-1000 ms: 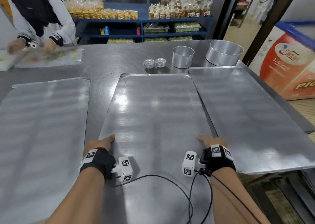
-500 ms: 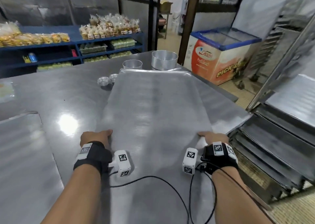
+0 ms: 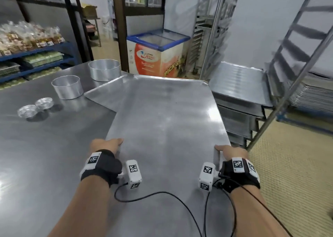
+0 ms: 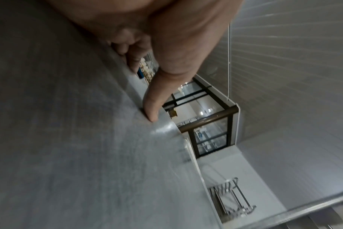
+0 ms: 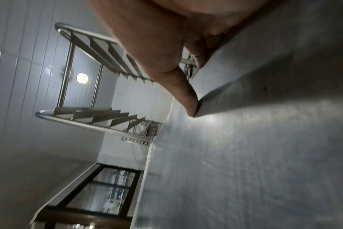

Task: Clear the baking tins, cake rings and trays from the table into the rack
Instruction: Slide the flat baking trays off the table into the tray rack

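Gripping the big tray (image 3: 165,125) by both near corners!
Left hand (image 3: 106,143) and right hand (image 3: 231,151) clamp its edges, thumbs on top; it's poised between tabletop (image 3: 45,146) and rack (image 3: 288,85).

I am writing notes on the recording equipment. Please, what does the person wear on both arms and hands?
Both forearms are bare, with no sleeves. The left hand and right hand wear no gloves. Each wrist carries a black strap with white square tags printed in black-and-white codes. A white box-shaped camera with similar codes sits on the inner side of each wrist. Thin black cables run back from the cameras.
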The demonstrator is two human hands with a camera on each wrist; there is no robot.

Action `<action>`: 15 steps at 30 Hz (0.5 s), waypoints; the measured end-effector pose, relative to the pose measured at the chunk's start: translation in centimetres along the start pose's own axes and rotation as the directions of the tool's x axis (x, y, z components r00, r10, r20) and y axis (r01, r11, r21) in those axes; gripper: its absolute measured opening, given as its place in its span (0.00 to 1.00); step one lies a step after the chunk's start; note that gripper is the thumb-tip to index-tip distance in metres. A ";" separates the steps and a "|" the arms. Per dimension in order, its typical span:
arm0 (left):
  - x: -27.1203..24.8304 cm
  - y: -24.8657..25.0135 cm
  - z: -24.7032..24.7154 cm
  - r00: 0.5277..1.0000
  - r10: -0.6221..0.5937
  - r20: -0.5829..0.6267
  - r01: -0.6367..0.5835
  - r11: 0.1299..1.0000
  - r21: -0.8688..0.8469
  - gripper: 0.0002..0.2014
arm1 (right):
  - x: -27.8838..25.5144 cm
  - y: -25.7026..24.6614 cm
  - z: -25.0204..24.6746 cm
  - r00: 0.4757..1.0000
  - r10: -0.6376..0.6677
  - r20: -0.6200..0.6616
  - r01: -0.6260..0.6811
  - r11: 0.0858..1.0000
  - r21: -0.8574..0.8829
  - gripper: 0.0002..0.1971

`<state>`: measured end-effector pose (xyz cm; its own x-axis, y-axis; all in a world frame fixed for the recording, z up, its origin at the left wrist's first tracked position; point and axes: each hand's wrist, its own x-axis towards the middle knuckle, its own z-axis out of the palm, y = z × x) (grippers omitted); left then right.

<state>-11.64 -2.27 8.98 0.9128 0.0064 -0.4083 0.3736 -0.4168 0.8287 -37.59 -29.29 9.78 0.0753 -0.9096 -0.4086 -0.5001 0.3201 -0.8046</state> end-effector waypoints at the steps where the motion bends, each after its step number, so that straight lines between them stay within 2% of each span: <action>1: -0.3 0.5 1.1 0.999 0.032 0.018 -0.032 0.999 0.013 0.32 | 0.1 0.2 -1.0 1.000 0.011 -0.026 -0.011 1.000 0.020 0.16; 5: -1.7 2.4 5.9 0.989 0.061 0.133 -0.061 0.998 0.002 0.18 | 1.4 0.6 -4.3 0.992 0.080 -0.097 -0.072 0.994 0.083 0.20; 8: -2.4 3.9 9.4 0.981 0.062 0.182 -0.065 0.998 0.009 0.20 | 3.0 1.0 -7.0 0.984 0.111 -0.137 -0.093 0.986 0.136 0.19; 13: -4.3 6.5 15.3 0.954 0.117 0.277 -0.133 0.990 0.042 0.19 | 5.5 1.6 -10.7 0.956 0.202 -0.213 -0.158 0.966 0.204 0.23; 15: -5.0 7.5 17.5 0.946 0.130 0.297 -0.150 0.988 0.046 0.18 | 6.7 1.4 -12.0 0.944 0.231 -0.236 -0.177 0.958 0.228 0.21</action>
<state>-16.28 -21.31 10.59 0.8634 -0.3178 -0.3919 0.2241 -0.4543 0.8622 -48.11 -38.12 11.07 -0.2479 -0.8474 -0.4696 -0.2959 0.5278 -0.7962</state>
